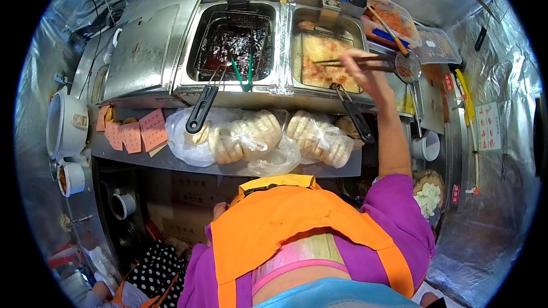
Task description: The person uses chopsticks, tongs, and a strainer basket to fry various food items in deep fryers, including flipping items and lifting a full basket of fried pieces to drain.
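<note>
My right hand reaches over the right fryer and grips a pair of long dark chopsticks. Their tips are at the pale, foaming oil, where reddish-brown pieces show. A black-handled fry basket sits in this fryer, its handle hanging over the front edge below my wrist. Only a small part of my left hand shows beside the orange apron; its fingers are mostly hidden.
The left fryer holds dark oil, a basket and green-handled tongs. Bagged buns line the front shelf. A strainer and tubs of red food stand right. Another person's hand shows lower left.
</note>
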`<state>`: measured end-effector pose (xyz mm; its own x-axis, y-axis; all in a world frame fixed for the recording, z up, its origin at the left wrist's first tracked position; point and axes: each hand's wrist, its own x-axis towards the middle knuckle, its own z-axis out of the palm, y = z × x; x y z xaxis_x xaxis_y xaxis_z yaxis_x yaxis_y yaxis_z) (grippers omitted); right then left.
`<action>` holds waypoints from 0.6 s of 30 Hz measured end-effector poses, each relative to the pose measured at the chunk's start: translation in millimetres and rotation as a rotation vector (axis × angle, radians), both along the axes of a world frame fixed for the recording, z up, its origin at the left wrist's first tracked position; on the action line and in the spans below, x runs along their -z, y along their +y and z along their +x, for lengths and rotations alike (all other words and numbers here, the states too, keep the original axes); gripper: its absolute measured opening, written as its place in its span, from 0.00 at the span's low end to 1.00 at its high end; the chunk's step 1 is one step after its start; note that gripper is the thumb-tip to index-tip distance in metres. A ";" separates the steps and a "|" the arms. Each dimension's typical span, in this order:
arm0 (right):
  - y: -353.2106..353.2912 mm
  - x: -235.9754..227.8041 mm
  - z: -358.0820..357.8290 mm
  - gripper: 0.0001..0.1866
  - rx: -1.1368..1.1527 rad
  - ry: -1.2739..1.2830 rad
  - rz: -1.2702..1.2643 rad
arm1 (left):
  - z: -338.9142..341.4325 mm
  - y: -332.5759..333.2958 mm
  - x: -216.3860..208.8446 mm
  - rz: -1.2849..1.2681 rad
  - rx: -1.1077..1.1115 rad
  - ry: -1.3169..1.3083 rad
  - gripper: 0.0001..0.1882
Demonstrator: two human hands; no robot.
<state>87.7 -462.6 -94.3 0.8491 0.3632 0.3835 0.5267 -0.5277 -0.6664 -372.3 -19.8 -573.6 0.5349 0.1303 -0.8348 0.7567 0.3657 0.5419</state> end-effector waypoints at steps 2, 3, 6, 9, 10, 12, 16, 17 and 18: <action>-0.3 13.5 2.4 0.09 -0.024 -0.107 -0.270 | -2.8 1.3 4.8 0.033 -0.035 0.060 0.07; -4.3 11.0 3.7 0.09 0.041 -0.035 -0.240 | -3.0 0.8 6.5 0.050 -0.060 0.087 0.07; -22.2 -4.8 1.3 0.09 0.267 0.150 -0.020 | 7.2 -5.6 -1.7 0.054 -0.160 0.143 0.05; -12.1 -6.6 -13.0 0.08 0.109 0.231 0.132 | 22.7 -10.8 -32.9 -0.005 -0.260 0.115 0.03; -7.2 -1.4 -15.0 0.07 0.058 0.275 0.124 | 24.5 -9.6 -35.3 0.000 -0.257 0.097 0.03; 1.2 16.8 -11.7 0.08 0.028 -0.028 -0.232 | 32.1 -7.4 -45.0 0.009 -0.213 0.056 0.03; -19.8 14.2 -1.8 0.11 0.241 -0.007 0.021 | 54.6 -7.5 -74.4 0.013 -0.105 0.027 0.03; -23.3 8.5 -1.0 0.12 0.324 0.030 0.056 | 56.4 -7.6 -78.8 0.012 -0.084 0.039 0.03; -24.4 3.9 4.0 0.11 0.311 -0.001 0.031 | 50.1 -5.8 -71.4 0.021 -0.137 0.080 0.03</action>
<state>91.6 -487.0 -98.2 0.9173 0.0744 0.3911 0.3440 -0.6430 -0.6843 -322.2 -25.6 -502.3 0.4428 0.2152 -0.8704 0.7417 0.4575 0.4904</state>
